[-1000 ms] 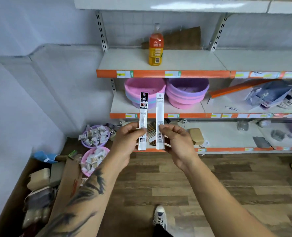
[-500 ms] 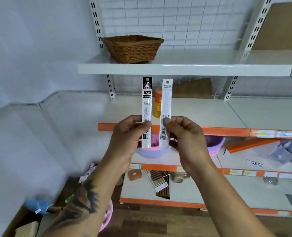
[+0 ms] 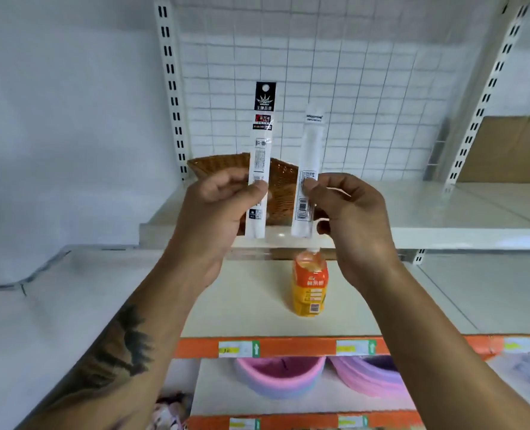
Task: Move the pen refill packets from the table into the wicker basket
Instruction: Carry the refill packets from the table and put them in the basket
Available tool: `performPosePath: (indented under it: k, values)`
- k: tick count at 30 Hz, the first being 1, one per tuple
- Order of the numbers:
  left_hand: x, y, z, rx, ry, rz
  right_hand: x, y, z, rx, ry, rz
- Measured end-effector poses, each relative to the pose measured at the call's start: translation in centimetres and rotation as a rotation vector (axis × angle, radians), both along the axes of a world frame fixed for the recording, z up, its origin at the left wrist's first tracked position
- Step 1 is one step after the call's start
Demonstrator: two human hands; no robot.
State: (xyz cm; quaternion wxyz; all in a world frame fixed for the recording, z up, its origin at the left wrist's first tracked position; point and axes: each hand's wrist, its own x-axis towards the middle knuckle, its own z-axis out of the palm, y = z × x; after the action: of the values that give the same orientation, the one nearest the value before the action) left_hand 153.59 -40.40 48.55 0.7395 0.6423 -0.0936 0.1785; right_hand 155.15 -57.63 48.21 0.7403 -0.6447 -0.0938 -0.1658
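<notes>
Nearest, the left hand (image 3: pixel 217 212) pinches a slim, glossy black-topped refill packet (image 3: pixel 260 156) upright, and the right hand (image 3: pixel 350 218) pinches a plain white refill packet (image 3: pixel 307 172) just beside it. Below stands an orange plastic bottle (image 3: pixel 310 287). Behind the packets, a woven brown wicker basket (image 3: pixel 279 184) sits on the white metal shelf (image 3: pixel 443 218), its contents hidden.

Both forearms are bare, with no sleeves in sight. A dark, feathery tattoo (image 3: pixel 124 346) runs along the left forearm (image 3: pixel 139 321). The right forearm (image 3: pixel 418 321) carries no markings.
</notes>
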Motion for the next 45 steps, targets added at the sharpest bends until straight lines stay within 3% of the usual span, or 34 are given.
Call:
performPosePath:
  k: [12,31,38,45]
  values:
    - [7.2,2.1,1.4,0.028,-0.044,0.166,9.1,2.0,3.1,-0.112,-0.077,-0.129]
    - [11.3,1.4,0.9,0.041,0.103,0.271,10.3,4.1,2.0,-0.168,-0.012,-0.146]
    - [11.3,1.8,2.1,0.122,-0.081,0.372,10.4,4.2,3.2,-0.104,0.046,-0.049]
    - [11.4,3.2,2.9,0.095,-0.038,0.315,13.3,5.9,5.0,-0.253,0.064,0.053]
